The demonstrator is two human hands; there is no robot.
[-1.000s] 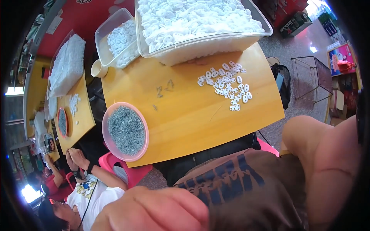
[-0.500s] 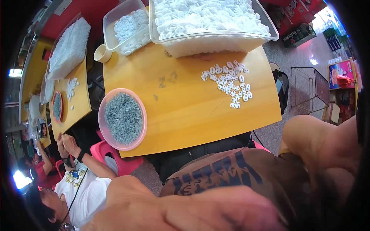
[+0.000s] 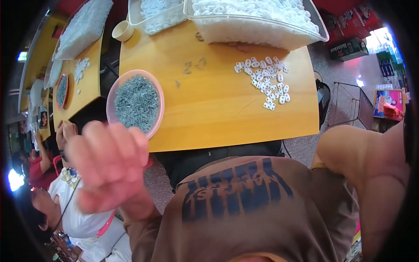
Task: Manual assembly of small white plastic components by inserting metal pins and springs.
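Note:
My left hand [image 3: 111, 163] is raised in front of the table's near left corner, blurred, its fingers curled into a loose fist. Nothing shows in it. Just beyond stands a pink bowl [image 3: 160, 102] filled with small grey screw-like pieces [image 3: 136, 102]. My bent right arm [image 3: 362, 153] rises along the right edge; the hand at its end is out of the picture. Small white oval plastic pieces with two holes [image 3: 268, 81] lie loose on the right part of the wooden table [image 3: 209, 113], away from both hands.
A big clear tub [image 3: 262, 32] of white pieces stands at the table's far edge, beside a smaller clear box [image 3: 163, 24] and a cream cup [image 3: 122, 31]. On the left, a person [image 3: 83, 201] sits by another table [image 3: 89, 98]. A dark wire rack [image 3: 349, 105] stands at right.
My left hand has moved from close below the camera, up and left toward the bowl, and its fingers now show curled. The view has shifted, so the table sits higher in it.

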